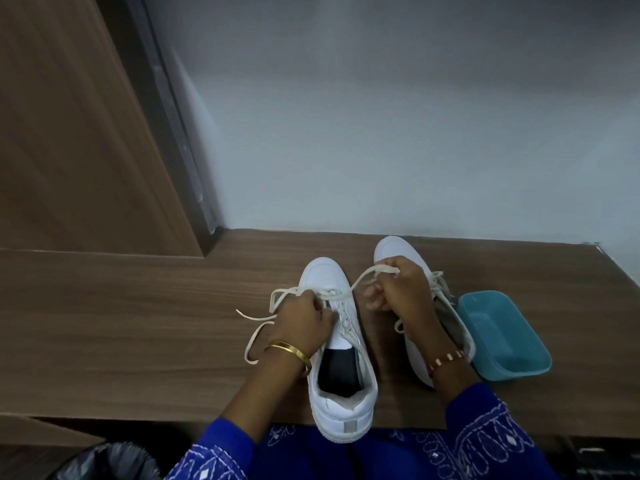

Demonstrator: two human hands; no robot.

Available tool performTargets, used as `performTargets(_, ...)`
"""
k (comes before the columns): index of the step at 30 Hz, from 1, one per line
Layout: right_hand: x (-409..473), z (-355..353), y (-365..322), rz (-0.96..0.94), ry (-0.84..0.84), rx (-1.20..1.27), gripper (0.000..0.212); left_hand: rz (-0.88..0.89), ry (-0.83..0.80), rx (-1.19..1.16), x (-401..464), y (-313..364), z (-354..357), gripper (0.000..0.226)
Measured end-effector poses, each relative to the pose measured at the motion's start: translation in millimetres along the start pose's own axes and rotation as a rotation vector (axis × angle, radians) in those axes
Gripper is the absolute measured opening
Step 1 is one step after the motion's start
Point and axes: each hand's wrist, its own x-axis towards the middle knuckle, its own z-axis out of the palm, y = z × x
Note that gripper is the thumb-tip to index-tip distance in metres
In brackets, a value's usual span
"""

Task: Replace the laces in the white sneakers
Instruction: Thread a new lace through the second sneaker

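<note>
Head view: lacing in progress on the near white sneaker [341, 344], which stands on the wooden surface [138, 323].

The left hand [301, 320] has its fingers closed on the lace [360, 278] at the lower eyelets; the right hand [398, 285], raised above the second sneaker [394, 247], pinches the other run taut. Judged step: threading or drawing through. Next move calls for feeding the lace end into the next eyelet. A teal tray [509, 334] sits beside the second sneaker.

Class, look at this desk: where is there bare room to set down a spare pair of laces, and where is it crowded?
Free: the wide bare stretch of the desk left of the near sneaker, up to the wooden panel. Crowded: the right side, where both hands, the lace, the far sneaker and the teal tray sit close together.
</note>
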Motion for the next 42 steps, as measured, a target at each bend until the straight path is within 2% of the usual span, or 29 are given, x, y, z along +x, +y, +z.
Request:
performTargets(4,-2,-2,0,0.023,-0.074,-0.010,0.027,0.102,-0.062,-0.187,2,0,-1,0.029)
performTargets(7,-8,-1,2,-0.016,-0.039,0.017,0.016,0.054,-0.041,-0.246,20,-5,-5,0.040)
performTargets(11,-8,6,7,-0.043,-0.006,0.068,0.011,0.046,0.002,-0.191,26,-11,-7,0.022)
performTargets(16,-8,19,13,0.027,-0.103,0.133,0.020,0.013,0.035,-0.050,11,-11,2,0.034)
performTargets(20,-6,27,13,0.076,-0.123,0.109,0.019,-0.014,-0.027,0.008,15,-5,4,0.022)
performTargets(22,-4,30,16,0.073,-0.115,0.090,0.016,-0.014,-0.008,-0.010,17,-7,4,0.014)
performTargets(24,-4,34,21,0.062,-0.119,0.067,0.011,-0.016,0.017,-0.097,16,-13,5,0.014)
performTargets(26,-5,39,26,0.029,-0.126,0.047,0.009,-0.030,0.008,-0.294,14,-23,6,0.017)
performTargets(28,-5,44,30,-0.003,-0.099,0.008,0.016,-0.039,0.008,-0.475,11,-33,9,0.030)
performTargets(30,-3,49,34,-0.026,-0.059,-0.044,0.021,-0.060,0.016,-0.556,11,-42,13,0.032)
performTargets(36,-4,60,36,-0.140,0.001,-0.239,0.012,-0.028,0.059,-0.604,8,-44,15,0.058)
performTargets(42,-6,59,39,-0.263,-0.024,-0.363,0.010,-0.043,0.098,-0.655,9,-50,23,0.048)
